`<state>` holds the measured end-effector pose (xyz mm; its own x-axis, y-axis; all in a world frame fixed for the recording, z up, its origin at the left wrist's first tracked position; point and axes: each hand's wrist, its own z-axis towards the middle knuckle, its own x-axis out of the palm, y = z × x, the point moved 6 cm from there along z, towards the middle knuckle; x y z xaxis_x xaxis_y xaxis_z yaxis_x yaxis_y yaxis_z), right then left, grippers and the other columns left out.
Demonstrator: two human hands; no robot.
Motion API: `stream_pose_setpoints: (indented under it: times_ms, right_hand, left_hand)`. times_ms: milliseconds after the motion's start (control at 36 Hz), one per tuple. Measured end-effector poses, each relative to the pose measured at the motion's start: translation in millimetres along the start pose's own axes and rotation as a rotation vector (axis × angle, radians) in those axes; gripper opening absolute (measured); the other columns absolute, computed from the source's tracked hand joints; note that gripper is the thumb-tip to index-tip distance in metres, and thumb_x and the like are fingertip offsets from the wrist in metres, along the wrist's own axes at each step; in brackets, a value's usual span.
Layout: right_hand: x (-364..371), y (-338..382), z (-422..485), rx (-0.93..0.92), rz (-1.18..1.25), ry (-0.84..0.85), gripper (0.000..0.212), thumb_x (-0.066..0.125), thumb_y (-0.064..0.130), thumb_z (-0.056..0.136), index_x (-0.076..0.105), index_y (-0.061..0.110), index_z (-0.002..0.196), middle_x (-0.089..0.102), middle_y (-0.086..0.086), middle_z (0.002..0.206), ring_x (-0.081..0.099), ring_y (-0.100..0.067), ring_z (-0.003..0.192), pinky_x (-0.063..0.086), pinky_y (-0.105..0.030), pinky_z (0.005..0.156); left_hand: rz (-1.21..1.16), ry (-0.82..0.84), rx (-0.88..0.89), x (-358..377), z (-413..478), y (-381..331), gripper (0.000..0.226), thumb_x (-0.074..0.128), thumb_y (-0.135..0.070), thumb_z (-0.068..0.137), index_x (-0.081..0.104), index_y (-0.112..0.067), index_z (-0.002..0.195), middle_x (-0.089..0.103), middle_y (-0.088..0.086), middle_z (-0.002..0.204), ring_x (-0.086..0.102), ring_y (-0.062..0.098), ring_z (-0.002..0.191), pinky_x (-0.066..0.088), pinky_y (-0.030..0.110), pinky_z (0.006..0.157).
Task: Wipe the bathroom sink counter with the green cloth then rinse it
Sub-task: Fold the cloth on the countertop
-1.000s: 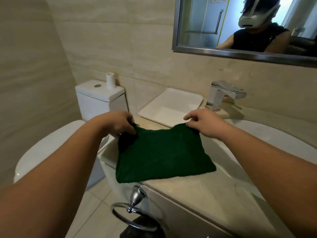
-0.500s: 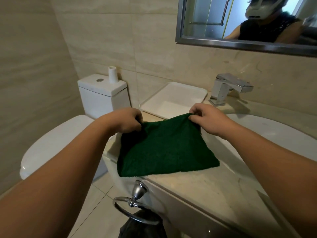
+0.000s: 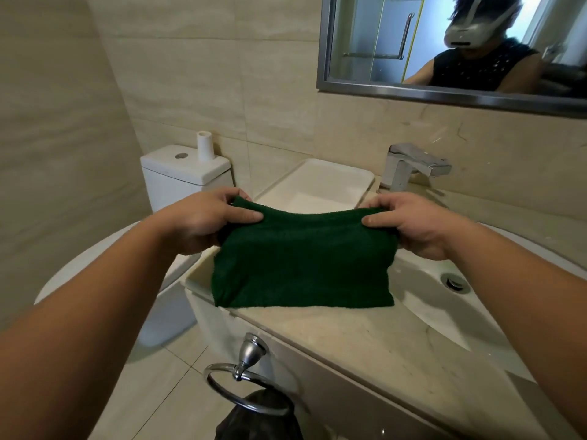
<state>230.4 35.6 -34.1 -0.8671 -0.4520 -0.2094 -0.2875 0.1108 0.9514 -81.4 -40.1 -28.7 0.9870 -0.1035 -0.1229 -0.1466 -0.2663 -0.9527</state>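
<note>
Countertop (image 3: 365, 344), green cloth (image 3: 301, 262) (higher now)

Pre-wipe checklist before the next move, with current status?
1. Pinch by left hand on green cloth top corner: ok.
2. Pinch by right hand on the other top corner: ok.
3. Bare counter in front of the cloth: ok.
4. Water at faucet off: ok.
5. Cloth damp enough: cannot tell.
6. Basin drain open or plugged: cannot tell.

Beige stone tabletop (image 3: 365, 344) bears chrome faucet (image 3: 409, 168); white rectangular tray (image 3: 317, 182) left of faucet; hem of dark green cloth (image 3: 301, 265) rests before faucet.
</note>
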Motion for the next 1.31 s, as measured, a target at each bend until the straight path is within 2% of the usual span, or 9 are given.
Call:
stream_pose_setpoints:
  times_ms: [194,278,361,417,528,694,861,1028,1306]
  right_hand:
    - [-4,16,8,0.004,0.134,-0.022,0.021,0.07,0.007,0.095,0.066,0.006,0.116,0.074,-0.019,0.108,0.074,-0.021,0.074,0.048,-0.024,0.047]
    - [-6,3,23,0.023,-0.311,-0.18,0.034,0.077,0.023,0.093,0.065,0.018,0.124,0.069,-0.01,0.116,0.071,-0.029,0.099,0.062,-0.042,0.076]
    - [-5,2,25,-0.074,-0.836,-0.341,0.039,0.076,0.039,0.09,0.064,0.027,0.125,0.06,0.002,0.113,0.06,-0.022,0.098,0.05,-0.035,0.077]
    - [0,5,23,-0.143,-0.84,-0.33,0.022,0.075,0.038,0.091,0.066,0.024,0.106,0.066,0.0,0.102,0.063,-0.02,0.088,0.048,-0.033,0.066]
    - [31,-7,11,-0.064,-0.828,0.153,0.024,0.08,0.032,0.089,0.067,0.012,0.093,0.068,-0.002,0.079,0.065,-0.017,0.068,0.057,-0.032,0.063]
    - [43,-9,-6,-0.048,-1.014,0.297,0.043,0.091,0.046,0.072,0.063,0.024,0.096,0.063,0.004,0.087,0.055,-0.014,0.074,0.046,-0.034,0.067]
    - [44,-8,-22,-0.105,-1.08,0.293,0.03,0.084,0.022,0.081,0.06,0.025,0.098,0.066,-0.005,0.1,0.053,-0.015,0.077,0.046,-0.032,0.068]
    - [36,-6,-36,-0.089,-1.073,0.307,0.025,0.071,0.008,0.083,0.065,0.027,0.099,0.066,-0.013,0.1,0.055,-0.016,0.075,0.05,-0.03,0.065]
    - [37,-4,-43,-0.097,-1.097,0.259,0.014,0.065,0.015,0.091,0.071,0.023,0.102,0.066,0.008,0.088,0.065,-0.013,0.078,0.056,-0.03,0.073]
  left_hand:
    - [-0.046,-0.038,-0.1,-13,6,-9,0.039,0.079,-0.01,0.088,0.064,-0.007,0.124,0.074,0.025,0.121,0.077,0.039,0.101,0.065,0.042,0.076]
    - [0.459,-0.272,-0.102,-17,20,2,0.073,0.088,-0.024,0.083,0.05,-0.017,0.146,0.059,0.022,0.142,0.065,0.04,0.121,0.058,0.051,0.1]
    - [0.917,-0.422,0.014,-13,22,2,0.085,0.089,-0.046,0.081,0.044,-0.024,0.15,0.051,0.016,0.147,0.056,0.036,0.128,0.052,0.051,0.107]
    - [0.983,-0.323,0.153,3,17,-3,0.053,0.084,-0.047,0.085,0.058,-0.027,0.127,0.063,0.006,0.126,0.063,0.023,0.108,0.057,0.041,0.094]
    - [1.05,0.122,0.129,38,-2,11,0.02,0.078,-0.044,0.091,0.068,-0.027,0.094,0.071,-0.001,0.094,0.067,0.019,0.089,0.059,0.036,0.083]
    - [1.23,0.227,0.046,52,-14,17,0.024,0.08,-0.039,0.088,0.063,-0.036,0.105,0.066,-0.008,0.103,0.064,0.016,0.094,0.056,0.034,0.081]
    - [1.568,0.154,0.107,62,-21,23,0.031,0.072,-0.025,0.092,0.064,-0.031,0.122,0.066,-0.003,0.109,0.064,0.02,0.097,0.061,0.04,0.088]
    - [1.589,0.146,0.1,60,-33,23,0.04,0.062,-0.017,0.101,0.06,-0.03,0.139,0.065,-0.005,0.11,0.062,0.016,0.099,0.051,0.029,0.08]
    - [1.216,0.081,0.062,28,-32,7,0.012,0.057,-0.021,0.103,0.062,-0.033,0.105,0.064,-0.002,0.104,0.061,0.015,0.092,0.046,0.03,0.072]
